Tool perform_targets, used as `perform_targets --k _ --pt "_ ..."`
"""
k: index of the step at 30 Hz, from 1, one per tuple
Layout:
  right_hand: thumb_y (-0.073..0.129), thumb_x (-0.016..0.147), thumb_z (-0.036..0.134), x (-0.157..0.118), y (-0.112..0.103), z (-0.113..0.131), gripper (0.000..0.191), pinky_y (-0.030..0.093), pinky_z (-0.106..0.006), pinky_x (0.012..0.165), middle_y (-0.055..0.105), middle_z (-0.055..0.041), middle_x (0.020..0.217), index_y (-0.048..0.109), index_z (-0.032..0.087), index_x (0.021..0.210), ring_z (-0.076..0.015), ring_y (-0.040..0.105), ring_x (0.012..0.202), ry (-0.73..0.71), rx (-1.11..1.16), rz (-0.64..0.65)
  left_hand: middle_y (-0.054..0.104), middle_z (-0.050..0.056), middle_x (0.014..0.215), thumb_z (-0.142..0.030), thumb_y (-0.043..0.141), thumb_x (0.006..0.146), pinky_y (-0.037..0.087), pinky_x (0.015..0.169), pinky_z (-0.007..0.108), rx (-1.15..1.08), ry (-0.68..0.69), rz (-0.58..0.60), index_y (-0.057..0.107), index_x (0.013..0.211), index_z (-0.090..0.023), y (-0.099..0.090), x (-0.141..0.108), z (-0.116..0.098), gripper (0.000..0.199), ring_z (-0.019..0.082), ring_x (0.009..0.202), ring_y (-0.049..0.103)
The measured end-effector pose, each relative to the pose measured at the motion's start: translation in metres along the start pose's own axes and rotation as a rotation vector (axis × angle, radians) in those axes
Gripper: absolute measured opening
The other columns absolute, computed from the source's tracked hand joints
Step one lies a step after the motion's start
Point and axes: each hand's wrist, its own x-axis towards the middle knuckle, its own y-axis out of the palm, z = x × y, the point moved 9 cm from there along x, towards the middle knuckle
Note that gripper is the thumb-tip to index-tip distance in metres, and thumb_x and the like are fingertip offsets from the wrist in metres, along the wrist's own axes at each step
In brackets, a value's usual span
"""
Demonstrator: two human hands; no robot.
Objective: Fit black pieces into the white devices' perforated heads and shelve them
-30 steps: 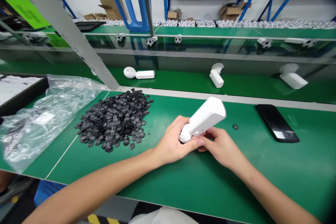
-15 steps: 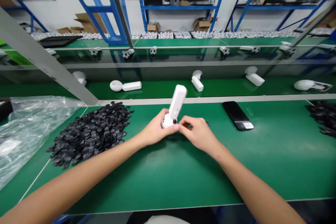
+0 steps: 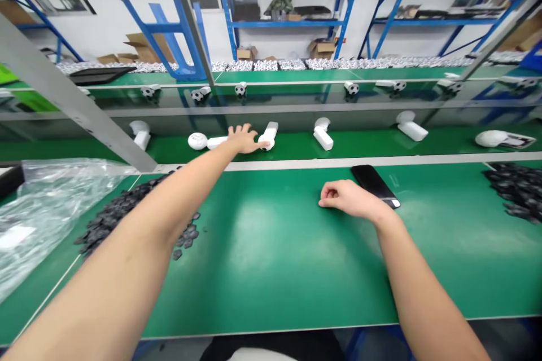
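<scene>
My left hand (image 3: pixel 243 138) reaches out over the far green shelf (image 3: pixel 364 149), fingers extended, with its fingertips at a white handled device (image 3: pixel 267 136) that stands tilted there. Just left of that hand lies a similar white device with a round head (image 3: pixel 197 141). My right hand (image 3: pixel 342 197) rests loosely curled on the green bench mat (image 3: pixel 271 259), holding nothing, beside a black smartphone (image 3: pixel 375 183). My left forearm hides much of a heap of black rubber hexagonal pieces (image 3: pixel 127 208).
More white devices (image 3: pixel 323 137) stand along the far shelf, with football-patterned items (image 3: pixel 240 88) on a higher level. A clear plastic bag (image 3: pixel 42 208) lies at the left, a second black heap (image 3: pixel 514 192) at the right. A grey steel strut (image 3: pixel 71 90) slants across the left.
The white device has left both hands and now stands on the far shelf. My left arm has stretched forward to it, and my right hand has drawn back toward the smartphone.
</scene>
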Motion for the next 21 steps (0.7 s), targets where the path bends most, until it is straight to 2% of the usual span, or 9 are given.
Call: perform_targets --k 3,5,7,9,13,16,18,19,21 --pt "0.071 0.090 0.036 0.005 0.002 0.015 0.015 0.045 -0.028 0.064 0.073 0.0000 0.081 0.067 0.024 0.082 -0.0171 0.063 0.073 -0.090 -0.038 -0.093 0.034 0.021 0.169 -0.089 0.047 0.081 0.007 0.122 0.074 0.091 -0.106 0.062 0.055 0.155 -0.022 -0.013 -0.005 0.060 0.100 0.056 0.153 0.022" --pt "0.071 0.091 0.037 0.006 0.008 0.023 0.021 0.043 -0.028 0.063 0.072 0.0010 0.080 0.063 0.024 0.078 -0.0168 0.061 0.071 -0.122 -0.070 -0.104 0.046 0.025 0.159 -0.082 0.067 0.072 0.018 0.119 0.074 0.110 -0.168 0.113 0.060 0.151 -0.020 -0.019 -0.017 0.100 0.102 0.059 0.147 0.032" --pt "0.071 0.092 0.040 0.007 0.016 0.026 0.028 0.042 -0.029 0.063 0.072 0.0014 0.078 0.060 0.023 0.073 -0.0170 0.060 0.070 -0.130 -0.107 -0.073 0.052 0.025 0.152 -0.066 0.084 0.062 0.032 0.117 0.066 0.090 -0.176 0.120 0.059 0.151 -0.019 -0.024 -0.032 0.125 0.103 0.055 0.139 0.045" --pt "0.072 0.092 0.044 0.008 0.019 0.024 0.029 0.042 -0.029 0.064 0.071 0.0011 0.076 0.063 0.024 0.073 -0.0179 0.060 0.070 -0.119 -0.142 -0.050 0.053 0.021 0.150 -0.053 0.089 0.061 0.040 0.116 0.055 0.046 -0.144 0.061 0.058 0.151 -0.019 -0.032 -0.046 0.133 0.101 0.047 0.133 0.052" --pt "0.068 0.094 0.059 0.006 0.016 0.020 0.036 0.043 -0.031 0.063 0.074 -0.0010 0.078 0.072 0.026 0.079 -0.0205 0.063 0.068 -0.126 -0.166 -0.034 0.056 0.018 0.146 -0.041 0.079 0.079 0.040 0.118 0.042 -0.067 -0.059 -0.197 0.045 0.154 -0.014 -0.062 -0.069 0.114 0.087 0.036 0.136 0.051" --pt "0.064 0.095 0.064 0.002 -0.001 0.027 0.042 0.044 -0.034 0.061 0.073 -0.0026 0.074 0.074 0.026 0.080 -0.0219 0.063 0.064 -0.131 -0.192 -0.254 0.044 0.019 0.157 -0.040 0.065 0.093 0.036 0.122 0.039 -0.173 -0.004 -0.490 0.025 0.159 -0.012 -0.100 -0.103 0.086 0.082 0.032 0.145 0.042" --pt "0.063 0.098 0.059 -0.006 -0.008 0.045 0.040 0.047 -0.035 0.064 0.072 -0.0037 0.073 0.073 0.025 0.081 -0.0226 0.065 0.065 -0.178 -0.173 -0.490 0.047 0.017 0.153 -0.040 0.072 0.090 0.038 0.122 0.039 -0.440 0.135 -0.867 0.033 0.150 -0.015 -0.132 -0.156 0.063 0.076 0.030 0.142 0.047" --pt "0.063 0.099 0.055 -0.010 -0.004 0.059 0.037 0.049 -0.036 0.068 0.072 -0.0046 0.074 0.072 0.024 0.082 -0.0232 0.066 0.067 -0.231 -0.157 -0.577 0.048 0.015 0.151 -0.042 0.071 0.092 0.040 0.122 0.039 -0.569 0.190 -0.977 0.032 0.149 -0.017 -0.137 -0.186 0.052 0.074 0.029 0.142 0.048" --pt "0.060 0.102 0.046 -0.012 0.025 0.098 0.031 0.052 -0.039 0.079 0.074 -0.0088 0.086 0.073 0.022 0.086 -0.0265 0.069 0.081 -0.423 -0.146 -0.579 0.048 0.013 0.150 -0.051 0.066 0.096 0.047 0.117 0.043 -0.795 0.209 -1.032 0.024 0.155 -0.024 -0.129 -0.243 0.031 0.078 0.031 0.142 0.051"
